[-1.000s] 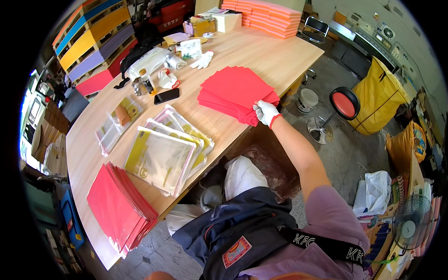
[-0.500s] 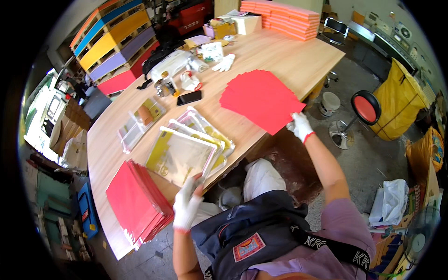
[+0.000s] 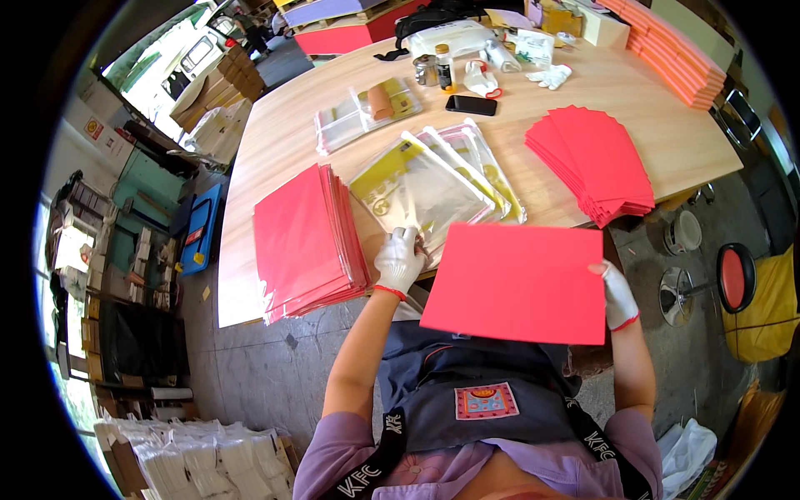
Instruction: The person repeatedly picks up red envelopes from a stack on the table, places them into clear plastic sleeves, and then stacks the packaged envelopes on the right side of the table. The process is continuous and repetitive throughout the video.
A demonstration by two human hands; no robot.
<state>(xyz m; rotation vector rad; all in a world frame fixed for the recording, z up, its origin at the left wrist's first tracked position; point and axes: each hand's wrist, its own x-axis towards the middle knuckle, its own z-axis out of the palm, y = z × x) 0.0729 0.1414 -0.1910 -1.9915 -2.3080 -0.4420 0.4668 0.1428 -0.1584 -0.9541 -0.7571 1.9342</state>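
Observation:
In my gloved right hand (image 3: 618, 297) is a flat red card sheet (image 3: 517, 283), gripped by its right edge and held level over my lap. My gloved left hand (image 3: 400, 260) is at the table's front edge, its fingers closed on the near edge of a clear plastic bag (image 3: 429, 187) with a yellow-green printed band. That bag lies on top of a small fanned pile of similar bags (image 3: 500, 179). Left of this hand stands a thick stack of red sheets in clear sleeves (image 3: 304, 237). A fanned pile of bare red sheets (image 3: 596, 162) rests on the right of the table.
Farther back on the wooden table (image 3: 287, 117) are more bags (image 3: 350, 121) under a brown roll (image 3: 381, 102), a black phone (image 3: 472, 105), a jar (image 3: 445, 68) and loose white gloves (image 3: 550, 77). Orange-pink stacks (image 3: 667, 50) stand at the far right. A round stool (image 3: 735, 277) is on the floor.
My right hand has lifted a red sheet off the fanned pile and drawn it over my lap. My left hand has closed on the bag's edge. The view has swung left.

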